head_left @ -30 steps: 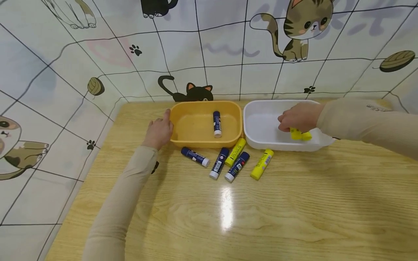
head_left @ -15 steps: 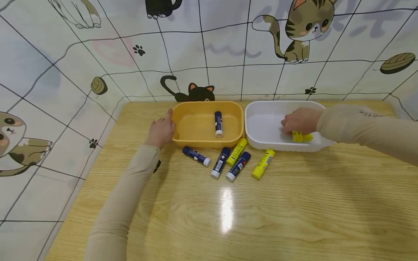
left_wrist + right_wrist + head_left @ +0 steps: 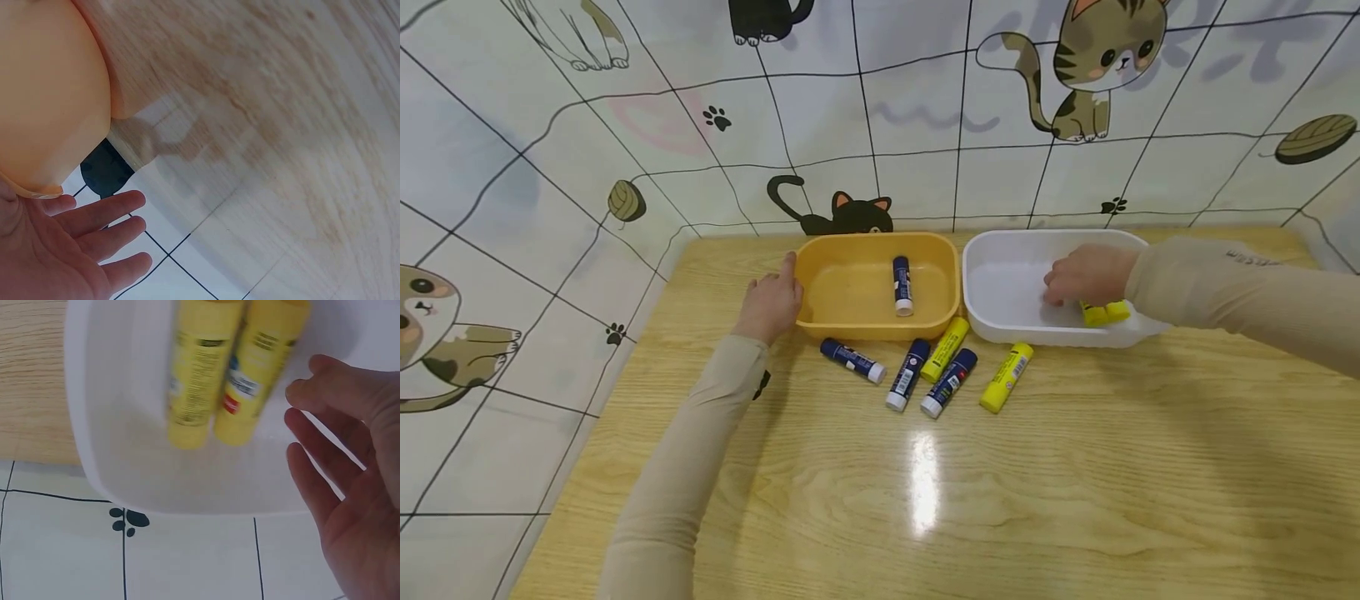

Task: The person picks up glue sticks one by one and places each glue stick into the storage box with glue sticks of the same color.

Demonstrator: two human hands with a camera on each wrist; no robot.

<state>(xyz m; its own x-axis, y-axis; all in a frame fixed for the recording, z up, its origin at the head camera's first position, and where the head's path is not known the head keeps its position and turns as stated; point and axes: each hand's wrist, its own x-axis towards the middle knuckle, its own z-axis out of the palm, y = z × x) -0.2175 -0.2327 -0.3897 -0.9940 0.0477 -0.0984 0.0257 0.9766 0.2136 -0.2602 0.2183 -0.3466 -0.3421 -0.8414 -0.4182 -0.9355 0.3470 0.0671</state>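
My left hand [image 3: 769, 302] rests against the left end of the yellow-orange bin [image 3: 820, 327], its fingers extended in the left wrist view. Inside that bin lies one blue glue stick [image 3: 902, 285] with a white end. Over the white bin [image 3: 1000, 327] hovers my right hand [image 3: 1092, 275], fingers loosely bent and holding nothing. Two yellow glue sticks [image 3: 199, 375] lie side by side in the white bin, just apart from the fingertips in the right wrist view. The head view shows them partly hidden under that hand.
On the wooden table [image 3: 1037, 492], in front of the bins, lie several blue glue sticks [image 3: 853, 360] and two yellow ones, one a yellow glue stick [image 3: 1006, 377] at the right. A cat-patterned wall covering [image 3: 917, 117] stands right behind the bins.
The yellow glue sticks in the white bin have shifted slightly right, and my right hand has come away from them. My left hand stays at the yellow-orange bin.
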